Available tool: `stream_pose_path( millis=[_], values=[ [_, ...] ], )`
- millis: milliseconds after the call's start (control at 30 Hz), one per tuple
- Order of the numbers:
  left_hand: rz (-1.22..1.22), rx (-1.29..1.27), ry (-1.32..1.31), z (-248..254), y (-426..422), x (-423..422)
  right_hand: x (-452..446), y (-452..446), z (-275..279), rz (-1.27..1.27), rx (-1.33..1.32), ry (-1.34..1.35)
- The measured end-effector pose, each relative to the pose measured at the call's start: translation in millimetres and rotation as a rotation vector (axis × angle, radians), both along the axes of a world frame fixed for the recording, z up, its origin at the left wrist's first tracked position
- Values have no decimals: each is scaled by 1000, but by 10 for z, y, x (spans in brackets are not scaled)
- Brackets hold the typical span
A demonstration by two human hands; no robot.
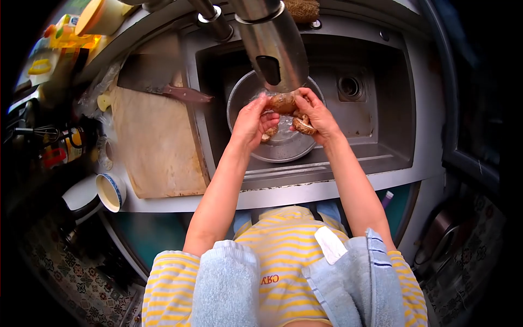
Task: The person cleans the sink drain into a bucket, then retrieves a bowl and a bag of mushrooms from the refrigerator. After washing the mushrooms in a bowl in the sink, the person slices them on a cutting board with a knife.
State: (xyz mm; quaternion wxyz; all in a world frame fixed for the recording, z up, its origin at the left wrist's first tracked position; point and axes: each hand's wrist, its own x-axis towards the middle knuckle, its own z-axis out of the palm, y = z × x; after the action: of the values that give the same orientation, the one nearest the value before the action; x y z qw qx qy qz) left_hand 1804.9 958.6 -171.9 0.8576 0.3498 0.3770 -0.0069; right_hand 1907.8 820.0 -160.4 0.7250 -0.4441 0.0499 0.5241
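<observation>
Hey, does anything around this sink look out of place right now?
Yes, slightly: the knife lies on the cutting board with its handle jutting past the board's edge towards the sink, where it could perhaps be knocked.

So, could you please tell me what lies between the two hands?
The head view shows a brown mushroom between the left hand and right hand, over the metal bowl.

Wide-angle view, curved, with black vignetted corners; pale light brightens the upper left edge; glare streaks the cylindrical brushed-metal faucet head (283, 41); wet highlights dot the rounded brown mushroom (283, 103); shadow darkens the rectangular grey metal sink (393, 128) along its back wall; the broad, brown-handled knife (155, 79) is hazily blurred.
</observation>
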Motion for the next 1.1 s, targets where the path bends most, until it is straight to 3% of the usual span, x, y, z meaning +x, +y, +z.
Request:
stream_pose_path(
  millis=[100,233,333,467,600,700,800,967,1100],
  values=[
    [3,-131,-15,108,49,-21,66,-62,1,89,35,-107],
    [-189,254,-216,116,-2,-16,45,-58,132,123,23,-189],
    [-184,398,-265,169,-57,-38,30,-76,147,122,19,-209],
    [-219,592,-175,260,-80,-34,3,-90,145,114,4,-295],
    [-397,1133,-100,271,-17,4,-10,-70,197,118,5,-401],
    [-476,837,-145,241,99,45,32,-92,265,127,7,-416],
    [-346,472,-237,326,134,46,31,-130,229,101,7,-458],
    [-409,269,-87,408,159,63,45,-98,189,163,39,-938],
    [-376,129,-137,372,173,71,37,-117,217,116,54,-980]
  ],
)
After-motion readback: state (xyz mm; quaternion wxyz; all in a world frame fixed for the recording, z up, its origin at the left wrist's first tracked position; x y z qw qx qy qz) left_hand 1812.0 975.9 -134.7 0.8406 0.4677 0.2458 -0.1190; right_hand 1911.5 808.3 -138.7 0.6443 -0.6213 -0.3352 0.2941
